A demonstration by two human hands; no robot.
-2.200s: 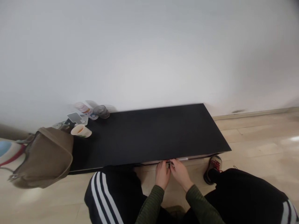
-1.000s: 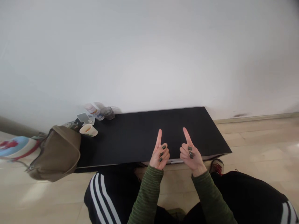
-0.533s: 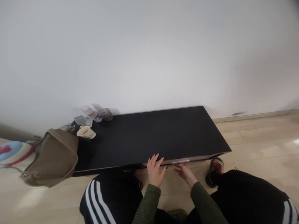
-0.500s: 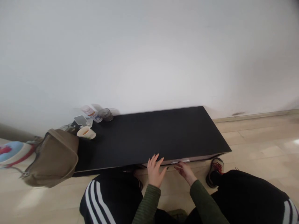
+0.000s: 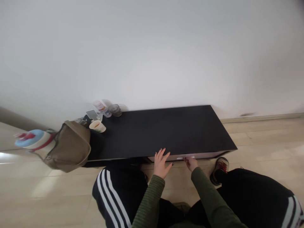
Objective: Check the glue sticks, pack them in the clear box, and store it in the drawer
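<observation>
A low black cabinet [image 5: 166, 133] stands against the white wall. A pale drawer front [image 5: 204, 155] with a small metal handle [image 5: 188, 157] shows under its front edge. My left hand [image 5: 161, 164] is open, its spread fingers lying on the cabinet's front edge just left of the drawer. My right hand [image 5: 190, 163] reaches up to the handle, its fingers curled at it; the fingertips are partly hidden under the edge. Both arms wear green striped sleeves.
At the cabinet's left end sit a paper cup [image 5: 97, 126], a glass [image 5: 115, 110], a small bottle [image 5: 102, 107] and a phone [image 5: 91, 114]. An olive bag [image 5: 68, 147] and a blue-topped object [image 5: 30, 141] lie left. My knees in black trousers and a shoe [image 5: 219, 169] rest on wooden floor.
Both hands dropped from pointing upward to the cabinet's front edge. The left hand laid flat there and the right moved onto the drawer handle. The view shifted slightly left.
</observation>
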